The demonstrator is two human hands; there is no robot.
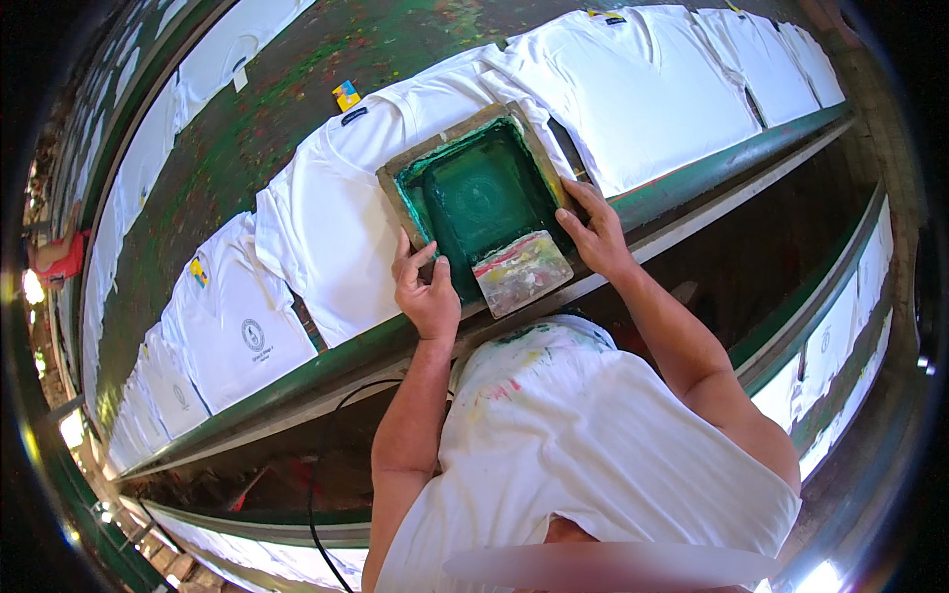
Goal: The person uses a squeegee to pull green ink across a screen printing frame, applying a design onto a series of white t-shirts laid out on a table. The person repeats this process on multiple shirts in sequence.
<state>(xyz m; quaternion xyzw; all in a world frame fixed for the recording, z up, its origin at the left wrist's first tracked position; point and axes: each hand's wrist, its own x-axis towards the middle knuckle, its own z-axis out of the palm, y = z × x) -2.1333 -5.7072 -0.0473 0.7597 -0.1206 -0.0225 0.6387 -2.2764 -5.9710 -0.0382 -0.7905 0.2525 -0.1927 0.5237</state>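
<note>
A screen-printing frame (555, 163) with wooden sides and a green, ink-stained mesh lies tilted over a white T-shirt (326, 237) on the long table. My left hand (427, 292) grips its near left side, thumb and fingers curled at the edge. On the right, my right hand (596, 232) holds the opposite side, with the thumb on top. A paint-smeared squeegee (522, 274), or a flat plate like one, rests across the near end of the frame between my hands. A faint round design shows in the mesh.
To the left lies a white T-shirt (232, 306) printed with a dark round emblem. More white shirts (643, 94) line the table to the right. A green table edge (682, 193) runs before me. A black cable (312, 494) hangs at my left; another shirt-covered table (825, 346) stands at right.
</note>
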